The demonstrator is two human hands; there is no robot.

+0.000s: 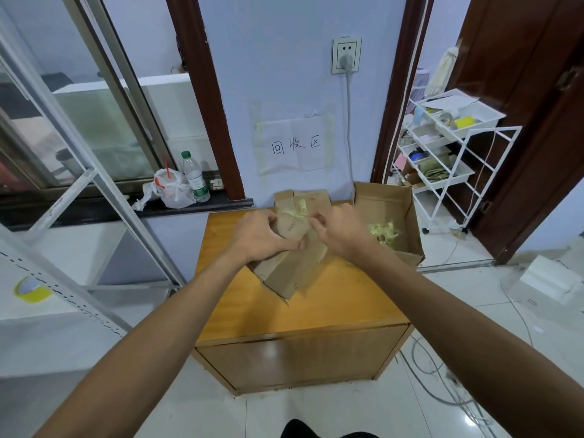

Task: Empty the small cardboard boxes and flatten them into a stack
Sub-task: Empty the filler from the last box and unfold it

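1. Cardboard, brown: one small cardboard box (pixel 290 267) is held just above the wooden cabinet (pixel 316 308), over the middle of its top, tilted with a lower corner pointing at the front edge.
2. Left hand (pixel 262 235): fingers curled round the box's upper left side, thumb pressed on the near face. Firm grip.
3. Right hand (pixel 341 230): fingertips drawn together, pinching a strip of yellowish tape (pixel 298 211) stuck at the top of the box.
4. More cardboard flaps (pixel 313 196) show just behind the hands, toward the rear edge; cannot tell whether they belong to the held box or to a separate one.
5. Rear right corner of the cabinet: a large open box (pixel 407 216), overhanging the right edge, with a crumpled tape wad (pixel 384 233) lying inside.
6. Wall behind the cabinet: a taped-up paper sign (pixel 297 147) with handwritten characters; above it a socket (pixel 346 55) with a plug and a grey cord running down.
7. Left, on the dark sill (pixel 94 210): a tied plastic bag (pixel 172 189) with a plastic bottle (pixel 195 177) touching it.
8. Right, in the doorway: a white wire trolley (pixel 448 147) with filled trays.
9. Far left: a yellow tape roll (pixel 31 289) on a white surface. Floor right of the cabinet: loose cables (pixel 442 390).
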